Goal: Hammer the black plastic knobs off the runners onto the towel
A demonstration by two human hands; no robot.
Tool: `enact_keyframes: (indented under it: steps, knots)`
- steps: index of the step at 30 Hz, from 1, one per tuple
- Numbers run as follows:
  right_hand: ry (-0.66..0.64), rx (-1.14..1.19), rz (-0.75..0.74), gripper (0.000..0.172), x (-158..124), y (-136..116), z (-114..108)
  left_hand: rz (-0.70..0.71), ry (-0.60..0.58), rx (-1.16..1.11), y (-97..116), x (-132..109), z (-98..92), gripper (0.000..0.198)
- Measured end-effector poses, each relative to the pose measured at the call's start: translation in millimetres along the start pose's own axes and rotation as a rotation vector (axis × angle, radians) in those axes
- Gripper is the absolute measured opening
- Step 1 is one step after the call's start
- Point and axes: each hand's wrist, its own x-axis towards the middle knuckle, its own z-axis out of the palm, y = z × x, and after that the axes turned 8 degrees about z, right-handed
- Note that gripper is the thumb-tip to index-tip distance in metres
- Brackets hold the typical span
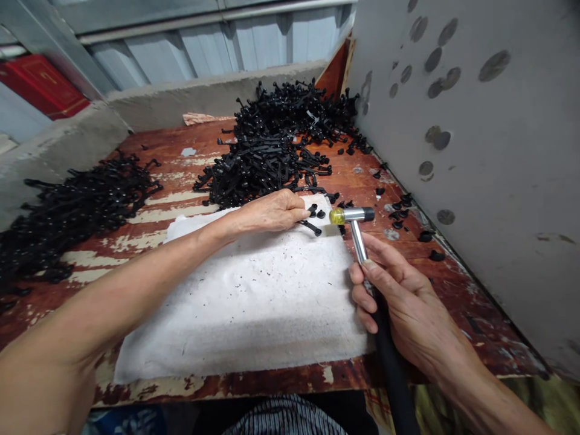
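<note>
The left arm reaches in from the lower left, elbow bent slightly and forearm slanting across the white cloth [267,314], so that the left hand [276,210] lies palm down near the cloth's far edge. Its fingers are curled in, thumb and forefinger close together, at a black strap-like part [310,228] and two small black caps [321,214]; whether any is gripped cannot be determined. The right forearm enters from the lower right, and the right hand [403,296] is wrapped around a two-faced mallet [385,341], thumb laid against the upper handle, fingers bent. The mallet's head is raised, its yellow face [336,216] turned toward the left hand, well short of touching it. Beyond the left hand, a large heap of black parts [254,163] covers the worn wooden tabletop [480,329]
</note>
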Motion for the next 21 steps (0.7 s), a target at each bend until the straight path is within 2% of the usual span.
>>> enact_keyframes:
  steps: [6, 12, 18, 21]
  knots:
    - [-0.014, -0.004, -0.011, 0.063, 1.0, -0.5, 1.1, 0.01, -0.012, 0.023, 0.6, -0.4, -0.8, 0.034]
    - [-0.011, 0.009, -0.002, 0.066, -1.2, -1.8, 1.5, -0.051, 0.004, 0.021, 0.3, 0.1, 1.5, 0.035]
    - [0.001, -0.001, 0.005, 0.072, -0.2, -2.3, 2.0, 0.014, -0.014, 0.014, -3.8, 2.0, 0.0, 0.033]
    - [0.002, -0.015, 0.006, 0.071, -0.1, -2.2, 2.3, -0.02, -0.029, 0.037, -2.4, 4.0, -2.4, 0.035]
